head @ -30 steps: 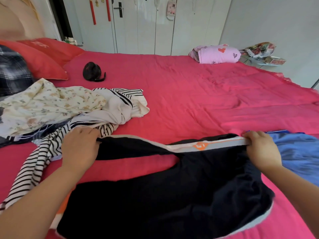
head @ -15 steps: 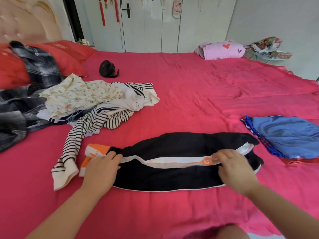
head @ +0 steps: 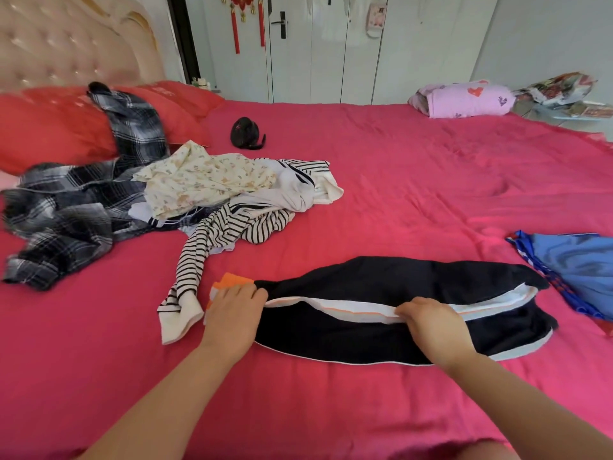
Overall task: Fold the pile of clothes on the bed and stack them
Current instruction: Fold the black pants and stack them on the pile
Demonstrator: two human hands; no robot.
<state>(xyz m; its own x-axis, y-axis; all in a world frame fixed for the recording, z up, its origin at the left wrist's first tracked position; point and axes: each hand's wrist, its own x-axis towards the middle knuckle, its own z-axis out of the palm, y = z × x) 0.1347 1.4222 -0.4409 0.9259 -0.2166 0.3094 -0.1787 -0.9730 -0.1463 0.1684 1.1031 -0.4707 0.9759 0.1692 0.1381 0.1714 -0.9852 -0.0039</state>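
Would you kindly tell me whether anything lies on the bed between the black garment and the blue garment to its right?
Nothing visible does: only a sliver of bare red bedsheet shows between the black garment and the blue garment. The striped top lies at its opposite end.

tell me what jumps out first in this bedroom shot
The bright pink-red bed sheet fills the view. Near the front, the left hand and right hand hold a long black garment with a white-and-orange band. A jumbled pile of clothes lies to the left behind it.
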